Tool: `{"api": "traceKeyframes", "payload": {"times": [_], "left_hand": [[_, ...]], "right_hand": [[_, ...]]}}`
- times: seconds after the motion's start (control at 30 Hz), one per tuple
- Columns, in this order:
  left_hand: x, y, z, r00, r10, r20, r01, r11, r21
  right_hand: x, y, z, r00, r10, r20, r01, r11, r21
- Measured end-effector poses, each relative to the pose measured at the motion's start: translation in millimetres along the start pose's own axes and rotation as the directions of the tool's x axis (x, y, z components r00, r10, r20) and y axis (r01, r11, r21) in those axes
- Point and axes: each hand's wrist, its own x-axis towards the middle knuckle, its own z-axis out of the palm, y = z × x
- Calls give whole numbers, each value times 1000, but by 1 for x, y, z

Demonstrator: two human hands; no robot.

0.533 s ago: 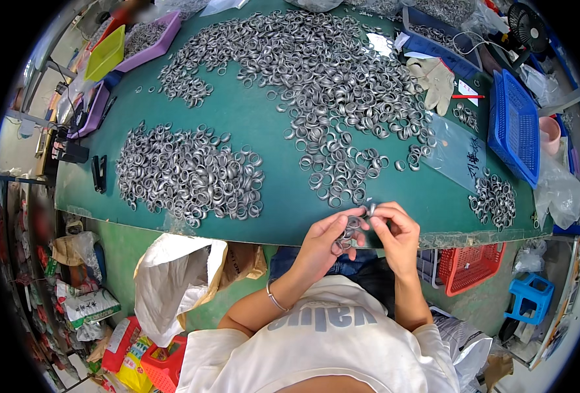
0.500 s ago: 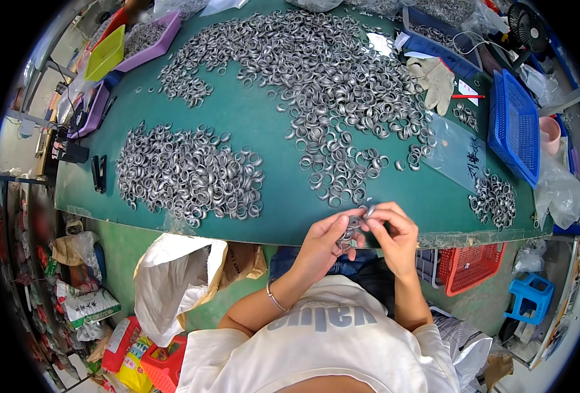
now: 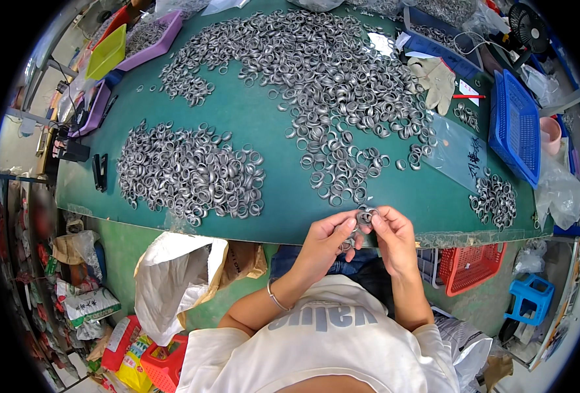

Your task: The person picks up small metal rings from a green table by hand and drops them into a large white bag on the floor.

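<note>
Both hands meet at the near edge of the desk [image 3: 270,196], left hand [image 3: 326,239] and right hand [image 3: 395,236] with fingers pinched on one ring [image 3: 365,216]. The left pile [image 3: 188,173] looks done (a judgement); the larger spread [image 3: 323,72] remains.

White short-sleeved T-shirt [image 3: 329,347] fills lower centre of frame, grey block lettering across chest. Sleeves end above elbows; both forearms bare. Thin silver bracelet [image 3: 275,298] circles left wrist, just left of centre. Left hand [image 3: 326,239] and right hand [image 3: 391,236] bare, no gloves, no rings visible. Dark blue jeans [image 3: 362,262] show below hands, at centre of frame.
</note>
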Motion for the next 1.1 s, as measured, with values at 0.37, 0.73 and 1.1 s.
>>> {"api": "traceKeyframes", "payload": {"times": [0.37, 0.73, 1.1], "left_hand": [[-2, -3, 0, 998, 41, -50, -40, 999, 17], [-2, 2, -11, 996, -77, -34, 71, 986, -152], [-9, -9, -23, 1000, -18, -21, 17, 999, -36]], "right_hand": [[-3, -3, 6, 968, -247, 50, 246, 878, -410], [-5, 4, 1, 996, -85, -34, 86, 995, 41], [-7, 4, 35, 729, -595, 338, 541, 198, -818]]}}
